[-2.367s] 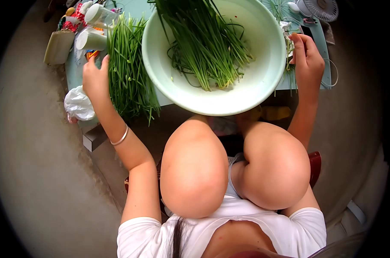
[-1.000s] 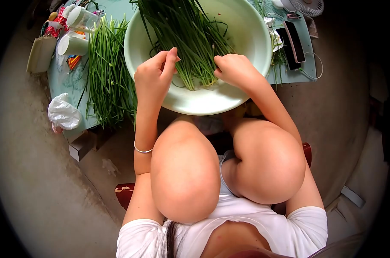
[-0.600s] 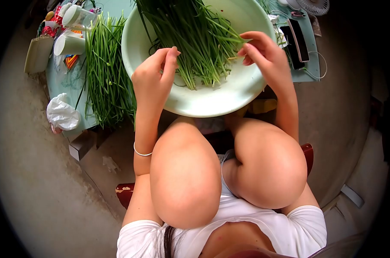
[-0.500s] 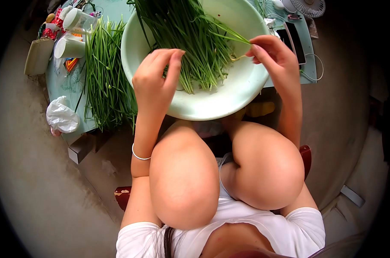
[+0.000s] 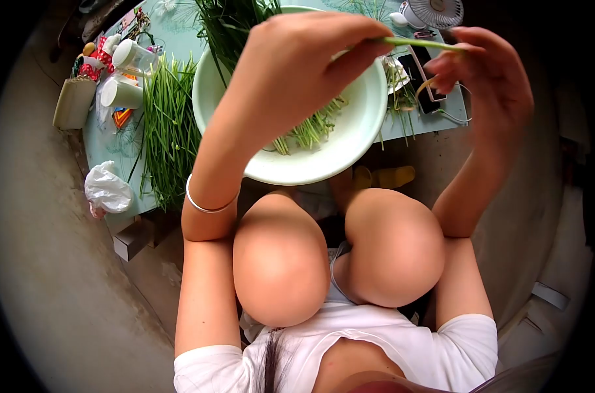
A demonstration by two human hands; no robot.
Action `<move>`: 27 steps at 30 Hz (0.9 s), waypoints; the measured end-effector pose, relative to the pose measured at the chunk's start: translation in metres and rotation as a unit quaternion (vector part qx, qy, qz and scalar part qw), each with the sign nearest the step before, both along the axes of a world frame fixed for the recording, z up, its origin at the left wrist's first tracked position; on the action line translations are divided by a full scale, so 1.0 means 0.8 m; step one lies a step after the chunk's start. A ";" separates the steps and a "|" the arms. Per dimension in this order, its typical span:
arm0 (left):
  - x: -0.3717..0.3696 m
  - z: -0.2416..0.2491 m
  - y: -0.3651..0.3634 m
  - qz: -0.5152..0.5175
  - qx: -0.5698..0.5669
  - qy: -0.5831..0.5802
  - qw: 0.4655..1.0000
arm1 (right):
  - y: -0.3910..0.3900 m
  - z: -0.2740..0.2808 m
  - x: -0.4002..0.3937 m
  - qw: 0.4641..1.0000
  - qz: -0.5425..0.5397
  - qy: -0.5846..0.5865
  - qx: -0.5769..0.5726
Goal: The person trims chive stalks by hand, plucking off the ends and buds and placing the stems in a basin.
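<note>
Between my two hands a thin green chive stalk (image 5: 423,43) is stretched, raised high over the right side of the basin. My left hand (image 5: 314,56), closed in a pinch, grips one end. The other end is pinched in my right hand (image 5: 497,82), slightly blurred, with a yellowish strip (image 5: 424,88) hanging below its fingers. Beneath my left hand, partly covered by it, lies a bunch of chives (image 5: 314,133) in the pale green basin (image 5: 310,171). A second heap of chives (image 5: 168,131) rests on the table left of the basin.
The table (image 5: 196,26) holds plastic cups (image 5: 122,93), a crumpled white bag (image 5: 108,188), a phone (image 5: 423,78) with a cable and a small fan (image 5: 435,12). Loose green bits (image 5: 399,114) lie right of the basin. My knees (image 5: 281,262) are just below it.
Both hands have risen, my left one also moving right across the basin. It was apart from the stems in my right hand; now both hold a stalk.
</note>
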State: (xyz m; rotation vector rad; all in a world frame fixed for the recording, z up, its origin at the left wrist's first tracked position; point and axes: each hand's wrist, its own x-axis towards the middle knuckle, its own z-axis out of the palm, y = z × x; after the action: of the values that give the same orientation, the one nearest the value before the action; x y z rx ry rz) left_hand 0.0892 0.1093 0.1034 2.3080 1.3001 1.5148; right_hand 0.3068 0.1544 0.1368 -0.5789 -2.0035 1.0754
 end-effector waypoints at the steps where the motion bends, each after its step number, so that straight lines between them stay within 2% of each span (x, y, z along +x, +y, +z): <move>1: -0.004 0.013 -0.002 -0.012 -0.014 -0.039 0.999 | 0.001 0.004 0.003 0.998 -0.034 0.043 0.008; 2: -0.008 0.027 -0.004 -0.024 -0.027 -0.076 0.996 | 0.003 0.007 0.006 0.994 -0.068 0.088 0.016; 5: -0.025 0.049 0.003 -0.071 -0.067 -0.228 0.969 | 0.022 -0.008 0.034 0.987 -0.093 0.128 0.012; 7: -0.052 0.066 0.013 -0.107 -0.044 -0.263 0.958 | 0.025 -0.012 0.035 0.983 -0.112 0.148 0.003; 9: -0.063 0.097 0.004 -0.073 0.020 -0.223 0.972 | 0.025 -0.012 0.035 0.975 -0.206 0.078 -0.018; 10: -0.073 0.115 0.000 -0.054 0.050 -0.215 0.974 | 0.030 -0.016 0.035 0.975 -0.208 0.080 -0.018; 12: -0.094 0.134 -0.009 -0.019 0.081 -0.205 0.975 | 0.045 -0.036 0.035 0.985 -0.170 -0.012 -0.018; 13: -0.106 0.141 -0.013 -0.001 0.088 -0.201 0.976 | 0.049 -0.050 0.032 0.973 -0.225 -0.051 -0.003; 14: -0.117 0.147 -0.018 0.016 0.091 -0.200 0.976 | 0.057 -0.066 0.034 0.973 -0.226 -0.049 -0.004; 16: -0.138 0.149 -0.025 0.046 0.075 -0.202 0.975 | 0.076 -0.101 0.048 0.950 -0.235 -0.205 0.013; 17: -0.146 0.146 -0.026 0.059 0.057 -0.203 0.976 | 0.081 -0.121 0.055 0.950 -0.234 -0.204 0.010; 19: -0.154 0.128 -0.022 0.068 -0.010 -0.213 0.975 | 0.090 -0.152 0.062 0.908 -0.214 -0.354 0.069; 24: -0.108 0.015 -0.005 -0.012 -0.247 -0.259 0.934 | 0.085 -0.159 0.056 0.903 -0.246 -0.349 0.043; 26: -0.082 -0.036 -0.005 -0.056 -0.341 -0.271 0.898 | 0.071 -0.128 0.039 0.874 -0.299 -0.383 -0.025; 27: -0.071 -0.057 -0.009 -0.060 -0.360 -0.304 0.880 | 0.075 -0.130 0.042 0.859 -0.296 -0.418 0.018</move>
State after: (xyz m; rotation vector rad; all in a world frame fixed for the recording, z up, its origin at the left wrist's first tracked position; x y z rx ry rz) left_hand 0.0321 0.1019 0.0579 1.2823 1.2114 1.2497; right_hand 0.3401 0.2143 0.0331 -1.7342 -2.2567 0.4021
